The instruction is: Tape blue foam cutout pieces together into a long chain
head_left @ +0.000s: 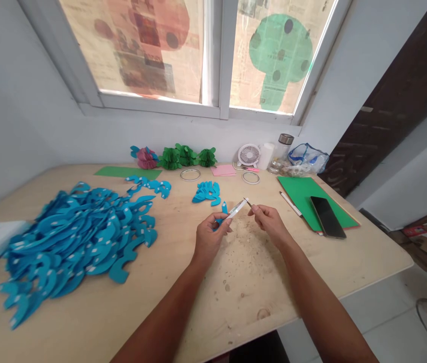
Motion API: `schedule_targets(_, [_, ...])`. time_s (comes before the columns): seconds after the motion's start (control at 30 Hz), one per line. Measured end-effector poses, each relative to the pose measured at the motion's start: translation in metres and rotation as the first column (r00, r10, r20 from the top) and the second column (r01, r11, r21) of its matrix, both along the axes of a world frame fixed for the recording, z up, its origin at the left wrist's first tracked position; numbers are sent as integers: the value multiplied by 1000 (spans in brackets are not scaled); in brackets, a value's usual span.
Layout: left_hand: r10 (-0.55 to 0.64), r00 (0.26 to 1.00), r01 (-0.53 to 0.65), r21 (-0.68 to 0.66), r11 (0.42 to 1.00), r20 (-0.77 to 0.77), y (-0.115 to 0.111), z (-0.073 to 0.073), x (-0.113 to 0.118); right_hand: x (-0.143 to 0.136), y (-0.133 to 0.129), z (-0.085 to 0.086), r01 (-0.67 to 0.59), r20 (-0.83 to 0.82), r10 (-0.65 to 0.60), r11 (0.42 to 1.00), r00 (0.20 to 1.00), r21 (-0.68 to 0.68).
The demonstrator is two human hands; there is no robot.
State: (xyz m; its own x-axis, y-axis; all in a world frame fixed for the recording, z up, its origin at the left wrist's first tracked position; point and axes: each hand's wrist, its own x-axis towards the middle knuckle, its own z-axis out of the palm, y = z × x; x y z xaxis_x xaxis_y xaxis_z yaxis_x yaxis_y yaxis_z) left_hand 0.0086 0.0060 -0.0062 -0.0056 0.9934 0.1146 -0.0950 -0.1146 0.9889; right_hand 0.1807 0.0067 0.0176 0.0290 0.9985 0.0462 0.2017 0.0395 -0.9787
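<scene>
My left hand (211,233) is closed, pinching a narrow white strip (238,207) that slants up to the right. A curved blue paper piece (219,220) shows at the same fingers, partly hidden by them. The fingers of my right hand (268,222) close on a thin dark pointed tool (249,203), perhaps tweezers. Its tip is at the far end of the strip; I cannot tell if they touch. Just beyond the hands lies a small stack of blue paper cutouts (206,192). A large heap of blue curved cutouts with small white patches (96,237) spreads to the left.
On the right, a black phone (327,217) rests on green sheets (304,194), beside a white pen (291,204). Along the wall stand green paper figures (170,158), a small fan (249,155) and a glass bottle (280,154). Two rings (190,175) lie on the wooden table (175,312).
</scene>
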Motion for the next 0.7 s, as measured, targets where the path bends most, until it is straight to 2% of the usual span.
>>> schedule_targets(0.33, [16,999,-17,-33,999,-49,1,0,-1,0,-1,1,0,75,-3,1000,997,30])
schedule_targets(0.47, [65,988,-69,-23,997,-137,0,-1,-2,0,-2,1,-20,122,14,998,992,51])
schedule_targets(0.6, [177,933,-151,105,983,-314,-1,0,-6,-1,-2,1,-34,157,25,998,987,55])
schedule_targets(0.7, [346,847,-233,303,924,-404,-2,2,-9,-1,-3,2,-44,176,33,998,984,55])
